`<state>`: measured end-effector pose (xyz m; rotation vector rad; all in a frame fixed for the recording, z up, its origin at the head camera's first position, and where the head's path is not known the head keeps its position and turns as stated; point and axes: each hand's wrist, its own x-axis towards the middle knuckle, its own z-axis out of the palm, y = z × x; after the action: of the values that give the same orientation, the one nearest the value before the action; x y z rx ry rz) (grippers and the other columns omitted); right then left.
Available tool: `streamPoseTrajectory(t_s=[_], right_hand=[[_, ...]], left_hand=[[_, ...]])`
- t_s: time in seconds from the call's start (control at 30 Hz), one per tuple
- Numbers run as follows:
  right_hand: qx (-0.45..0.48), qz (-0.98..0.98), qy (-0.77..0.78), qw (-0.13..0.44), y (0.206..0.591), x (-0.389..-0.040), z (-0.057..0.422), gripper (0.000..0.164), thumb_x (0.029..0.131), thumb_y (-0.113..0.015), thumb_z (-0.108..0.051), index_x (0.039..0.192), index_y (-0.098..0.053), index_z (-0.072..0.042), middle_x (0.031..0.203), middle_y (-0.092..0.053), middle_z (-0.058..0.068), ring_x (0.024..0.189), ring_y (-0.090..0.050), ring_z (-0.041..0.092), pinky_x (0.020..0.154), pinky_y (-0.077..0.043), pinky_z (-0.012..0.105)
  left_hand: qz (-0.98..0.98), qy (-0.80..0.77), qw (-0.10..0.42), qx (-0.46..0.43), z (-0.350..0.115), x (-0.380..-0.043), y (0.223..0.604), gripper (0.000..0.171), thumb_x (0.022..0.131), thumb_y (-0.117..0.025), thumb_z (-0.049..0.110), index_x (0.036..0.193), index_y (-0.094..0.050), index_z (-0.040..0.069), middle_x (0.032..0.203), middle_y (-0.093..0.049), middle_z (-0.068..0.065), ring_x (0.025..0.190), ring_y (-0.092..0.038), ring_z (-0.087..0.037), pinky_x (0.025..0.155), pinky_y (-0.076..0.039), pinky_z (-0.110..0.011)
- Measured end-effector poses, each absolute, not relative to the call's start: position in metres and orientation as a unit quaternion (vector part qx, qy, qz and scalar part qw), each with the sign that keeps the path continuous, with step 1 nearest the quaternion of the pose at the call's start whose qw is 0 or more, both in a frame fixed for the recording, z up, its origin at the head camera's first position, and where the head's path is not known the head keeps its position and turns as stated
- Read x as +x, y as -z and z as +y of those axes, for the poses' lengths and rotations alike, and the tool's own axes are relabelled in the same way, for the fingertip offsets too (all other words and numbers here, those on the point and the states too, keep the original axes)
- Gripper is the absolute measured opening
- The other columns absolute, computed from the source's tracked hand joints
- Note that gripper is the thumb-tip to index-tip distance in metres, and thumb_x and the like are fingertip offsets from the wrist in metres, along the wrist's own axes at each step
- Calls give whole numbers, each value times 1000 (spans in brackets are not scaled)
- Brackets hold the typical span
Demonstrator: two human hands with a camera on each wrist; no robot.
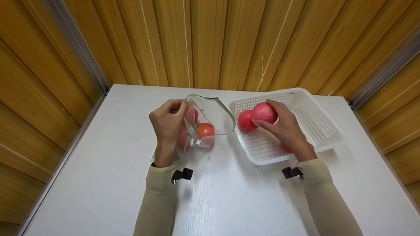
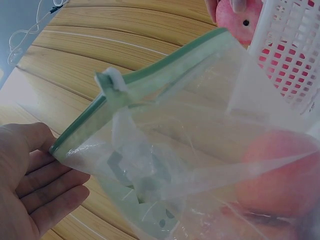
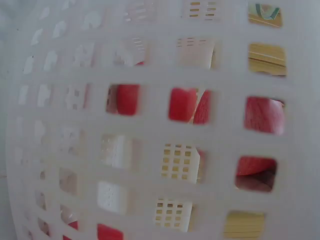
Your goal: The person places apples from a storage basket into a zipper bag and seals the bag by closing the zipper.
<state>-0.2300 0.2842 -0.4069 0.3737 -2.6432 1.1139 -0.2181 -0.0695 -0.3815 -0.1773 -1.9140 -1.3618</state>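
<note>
At the opening of a clear zip bag with a green rim, my left hand pinches the edge between thumb and index finger. The other left fingers are loosely bent. Inside the bag lie an orange-red tomato and other reddish round fruits, blurred by the plastic. Over the left part of a white perforated basket, my right hand grips a pinkish-red apple. Beside that apple sits another red fruit. The basket wall hides most of the right hand in the right wrist view.
Another red fruit lies in the basket, partly hidden beneath my right wrist. The basket stands right of the bag on a white table. Yellow wood-patterned panels rise behind the table. A white cable shows in the left wrist view.
</note>
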Motion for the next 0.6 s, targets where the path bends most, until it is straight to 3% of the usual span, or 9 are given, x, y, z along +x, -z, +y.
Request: streamPoseTrajectory(t_s=[0.6], right_hand=[[161,-882,-407,174,389,-225,264,80,85,-92,-21,152,-52,-2,150,-56,16,132,-57,33,105,-53,55]], left_hand=[[-752,529,387,-73,-68,-220,381,10,94,-78,9,93,-84,1,87,-80,-7,71,-74,-12,70,-61,-24]])
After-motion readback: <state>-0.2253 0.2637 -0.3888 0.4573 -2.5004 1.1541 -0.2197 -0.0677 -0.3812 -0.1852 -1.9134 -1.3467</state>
